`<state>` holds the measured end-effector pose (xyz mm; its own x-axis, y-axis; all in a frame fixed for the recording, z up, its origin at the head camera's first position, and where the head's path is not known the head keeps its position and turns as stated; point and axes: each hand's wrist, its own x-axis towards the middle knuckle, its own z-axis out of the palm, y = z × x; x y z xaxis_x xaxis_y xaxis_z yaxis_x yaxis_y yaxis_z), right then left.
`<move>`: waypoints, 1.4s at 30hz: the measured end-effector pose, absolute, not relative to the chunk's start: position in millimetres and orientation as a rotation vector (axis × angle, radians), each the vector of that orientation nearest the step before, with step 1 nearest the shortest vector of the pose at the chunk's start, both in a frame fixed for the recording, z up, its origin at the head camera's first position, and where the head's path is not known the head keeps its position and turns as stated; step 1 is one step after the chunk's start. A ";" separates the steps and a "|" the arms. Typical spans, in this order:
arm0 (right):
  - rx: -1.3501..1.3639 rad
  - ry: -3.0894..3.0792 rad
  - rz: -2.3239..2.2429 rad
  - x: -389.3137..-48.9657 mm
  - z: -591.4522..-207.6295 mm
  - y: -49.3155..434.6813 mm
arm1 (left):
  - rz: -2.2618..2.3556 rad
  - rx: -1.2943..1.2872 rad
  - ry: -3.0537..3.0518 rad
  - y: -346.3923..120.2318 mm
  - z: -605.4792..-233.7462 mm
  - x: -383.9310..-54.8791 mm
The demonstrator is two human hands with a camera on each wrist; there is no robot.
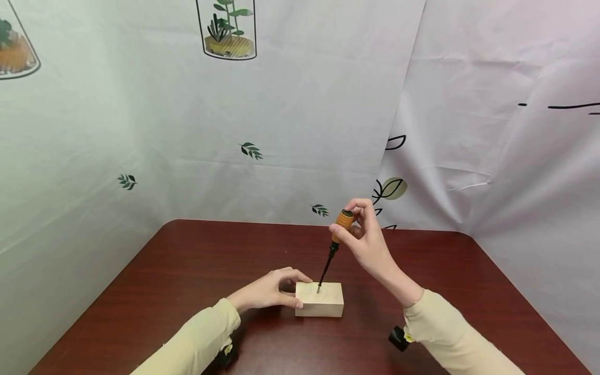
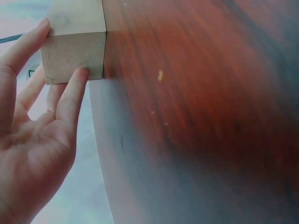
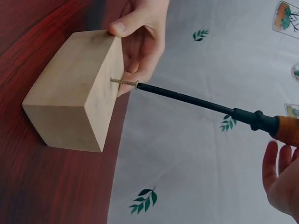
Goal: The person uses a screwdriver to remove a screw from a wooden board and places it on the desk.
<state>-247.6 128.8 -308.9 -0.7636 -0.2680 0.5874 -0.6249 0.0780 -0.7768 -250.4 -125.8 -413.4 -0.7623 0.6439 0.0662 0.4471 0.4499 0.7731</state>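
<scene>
A pale wooden block (image 1: 319,309) lies on the table, its long side facing me in the head view. My left hand (image 1: 267,289) grips its left end, thumb at the near side and fingers behind; the left wrist view shows fingertips against the end face of the block (image 2: 74,53). A brass-coloured screw (image 3: 124,82) stands in the block's top face with much of its thread exposed. On the screw head sits the tip of a screwdriver (image 3: 187,99) with a black shaft and orange handle. My right hand (image 1: 370,245) holds that handle from above, the screwdriver leaning slightly right.
The dark red wooden table (image 1: 187,260) has rounded far corners. Behind and beside it hangs a pale cloth (image 1: 304,104) printed with leaves and plant jars. A black wrist device (image 1: 399,338) shows below the right sleeve.
</scene>
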 end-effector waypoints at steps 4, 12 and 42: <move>0.930 -2.078 1.736 -249.7 -305.4 131.0 | 1.208 0.949 2.458 -126.3 -411.9 -251.2; 1.089 -2.017 1.723 -252.0 -307.2 135.6 | 1.187 0.972 2.488 -127.7 -411.0 -250.8; 0.983 -1.993 1.745 -240.7 -311.1 127.6 | 1.209 0.949 2.472 -125.5 -411.3 -249.6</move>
<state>-240.7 127.6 -311.1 -0.7144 -0.2864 0.6384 -0.6707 0.0203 -0.7415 -249.6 -125.5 -411.3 -0.7636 0.6416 0.0732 0.4516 0.4495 0.7708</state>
